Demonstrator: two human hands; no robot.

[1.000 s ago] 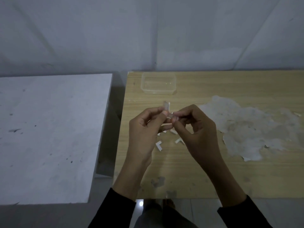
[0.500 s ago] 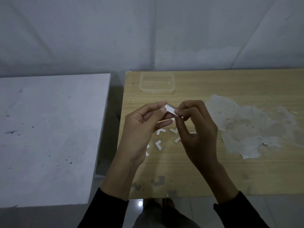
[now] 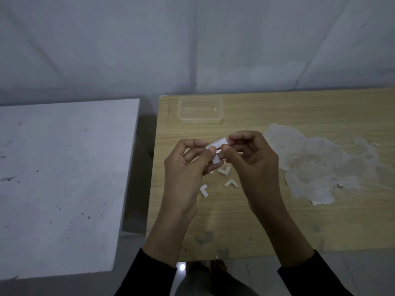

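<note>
Pinching small white L-shaped piece (image 3: 217, 144) between left grip (image 3: 188, 167) and right grip (image 3: 254, 165); long axis crosswise, both equally near.

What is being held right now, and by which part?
A small white angled piece, pinched by both hands: left hand near its bend, right hand at the end of its upper leg.

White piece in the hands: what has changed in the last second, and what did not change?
The left hand and right hand kept pinching the white L-shaped piece but turned it from upright to lying across between them; nothing was let go. The loose L-shaped pieces and clear plastic container stayed put on the wooden table.
</note>
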